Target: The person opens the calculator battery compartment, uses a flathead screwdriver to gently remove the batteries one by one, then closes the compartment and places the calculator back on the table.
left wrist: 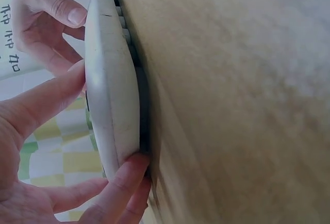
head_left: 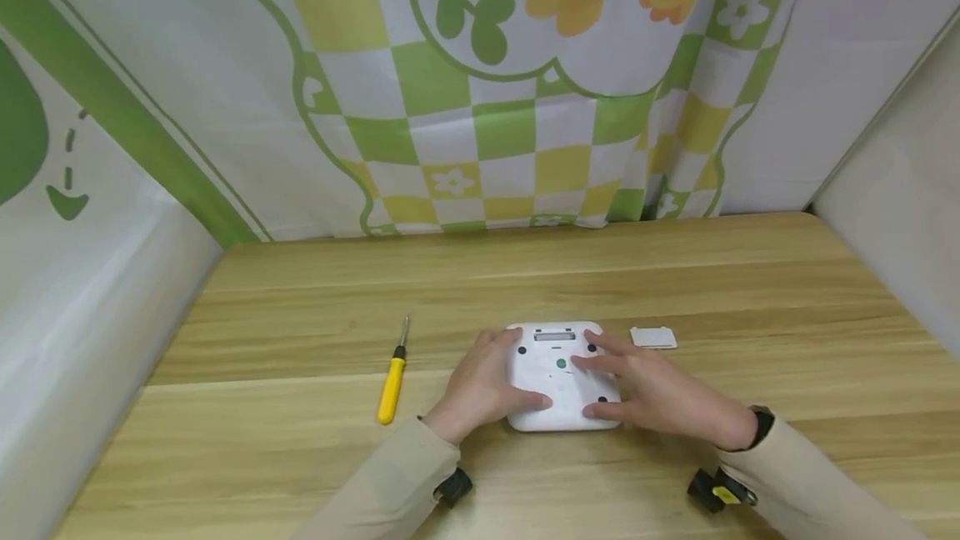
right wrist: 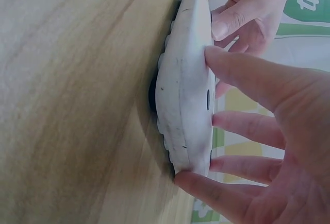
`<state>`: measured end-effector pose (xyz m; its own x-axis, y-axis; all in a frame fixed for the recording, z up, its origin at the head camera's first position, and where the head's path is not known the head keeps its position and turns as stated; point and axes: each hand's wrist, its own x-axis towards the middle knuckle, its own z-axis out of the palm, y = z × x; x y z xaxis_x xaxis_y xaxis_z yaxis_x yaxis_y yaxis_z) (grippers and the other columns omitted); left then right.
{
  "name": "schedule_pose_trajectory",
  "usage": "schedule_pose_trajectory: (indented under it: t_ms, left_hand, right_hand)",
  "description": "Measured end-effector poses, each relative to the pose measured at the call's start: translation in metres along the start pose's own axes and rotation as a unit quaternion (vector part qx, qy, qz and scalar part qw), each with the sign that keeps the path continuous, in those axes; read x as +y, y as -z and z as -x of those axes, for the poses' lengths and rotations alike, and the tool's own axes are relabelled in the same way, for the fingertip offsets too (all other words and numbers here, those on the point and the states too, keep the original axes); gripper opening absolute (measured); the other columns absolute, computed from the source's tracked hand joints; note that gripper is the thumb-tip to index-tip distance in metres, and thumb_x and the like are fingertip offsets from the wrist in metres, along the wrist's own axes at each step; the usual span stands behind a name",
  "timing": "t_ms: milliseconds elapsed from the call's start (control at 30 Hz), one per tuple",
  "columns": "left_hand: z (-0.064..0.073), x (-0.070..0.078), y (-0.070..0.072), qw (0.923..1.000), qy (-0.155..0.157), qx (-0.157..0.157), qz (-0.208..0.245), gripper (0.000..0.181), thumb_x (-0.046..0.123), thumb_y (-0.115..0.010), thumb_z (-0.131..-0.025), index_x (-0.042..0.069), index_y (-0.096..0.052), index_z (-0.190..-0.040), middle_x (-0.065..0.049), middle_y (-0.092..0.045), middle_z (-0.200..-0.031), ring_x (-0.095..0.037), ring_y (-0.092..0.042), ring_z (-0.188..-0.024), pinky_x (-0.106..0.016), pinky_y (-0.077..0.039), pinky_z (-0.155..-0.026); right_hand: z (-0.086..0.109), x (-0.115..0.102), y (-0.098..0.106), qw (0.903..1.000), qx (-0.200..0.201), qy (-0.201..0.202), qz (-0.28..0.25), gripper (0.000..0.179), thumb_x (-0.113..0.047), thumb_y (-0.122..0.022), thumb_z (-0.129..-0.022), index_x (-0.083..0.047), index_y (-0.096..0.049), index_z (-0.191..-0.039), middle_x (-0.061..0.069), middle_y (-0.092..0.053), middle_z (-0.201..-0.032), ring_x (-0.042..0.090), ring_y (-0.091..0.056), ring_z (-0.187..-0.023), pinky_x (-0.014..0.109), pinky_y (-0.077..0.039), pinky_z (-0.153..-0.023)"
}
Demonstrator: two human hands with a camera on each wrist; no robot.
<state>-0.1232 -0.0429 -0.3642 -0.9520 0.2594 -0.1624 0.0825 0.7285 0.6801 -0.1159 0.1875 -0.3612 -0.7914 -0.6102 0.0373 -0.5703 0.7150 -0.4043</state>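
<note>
A white calculator (head_left: 567,394) lies face down on the wooden table, its keys against the tabletop in both wrist views. Near its far edge the battery compartment (head_left: 555,337) is uncovered. My left hand (head_left: 483,377) holds the left side, thumb on the back and fingertips curled at the far left corner. With fingers spread and fairly straight, my right hand (head_left: 652,382) touches the back and far right edge. Just right of the calculator lies a small white battery cover (head_left: 654,337). To the left is a screwdriver (head_left: 392,386) with a yellow handle.
The wooden table (head_left: 300,298) ends at the far side against a checked, flowered curtain (head_left: 502,132). White sheeting (head_left: 97,298) borders the left side, and a pale wall (head_left: 900,157) the right. Dark cameras are strapped at both wrists.
</note>
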Motion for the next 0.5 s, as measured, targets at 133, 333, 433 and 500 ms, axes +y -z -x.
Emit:
schedule_pose_trajectory:
  t_ms: [133, 333, 433, 500]
  left_hand:
    - [0.001, 0.001, 0.000, 1.0000, 0.004, -0.002, -0.001, 0.090, 0.029, -0.088, -0.066, 0.003, -0.044, -0.140, -0.020, -0.049, -0.131, -0.031, -0.053, -0.105, -0.047, -0.045, -0.093]
    - [0.002, -0.001, 0.004, 0.9998, -0.009, -0.014, 0.011, 0.090, 0.030, -0.086, -0.069, 0.000, -0.042, -0.142, -0.021, -0.047, -0.134, -0.033, -0.052, -0.110, -0.049, -0.044, -0.096]
    - [0.004, -0.005, 0.009, 0.9994, -0.015, -0.021, 0.022, 0.090, 0.030, -0.085, -0.070, 0.000, -0.040, -0.142, -0.021, -0.044, -0.139, -0.036, -0.049, -0.119, -0.052, -0.040, -0.102]
    - [0.006, -0.008, 0.012, 0.9996, -0.017, -0.019, 0.015, 0.089, 0.030, -0.085, -0.070, 0.001, -0.041, -0.142, -0.020, -0.045, -0.140, -0.037, -0.048, -0.123, -0.053, -0.039, -0.104]
  right_hand:
    - [0.001, 0.000, -0.001, 1.0000, 0.002, 0.004, -0.004, 0.055, -0.036, -0.074, -0.083, -0.007, -0.062, -0.128, 0.026, -0.044, -0.142, 0.038, -0.052, -0.124, 0.045, -0.049, -0.092]
    - [0.001, 0.001, -0.001, 1.0000, -0.004, 0.002, -0.007, 0.056, -0.037, -0.072, -0.084, -0.007, -0.061, -0.129, 0.026, -0.043, -0.144, 0.040, -0.049, -0.126, 0.047, -0.048, -0.095]
    - [0.001, 0.001, -0.001, 1.0000, -0.005, 0.003, -0.006, 0.056, -0.038, -0.072, -0.084, -0.007, -0.060, -0.129, 0.026, -0.043, -0.144, 0.039, -0.049, -0.126, 0.047, -0.048, -0.095]
    - [0.001, 0.002, -0.001, 1.0000, -0.004, 0.006, -0.004, 0.056, -0.038, -0.072, -0.084, -0.007, -0.060, -0.129, 0.026, -0.043, -0.143, 0.039, -0.050, -0.125, 0.047, -0.048, -0.094]
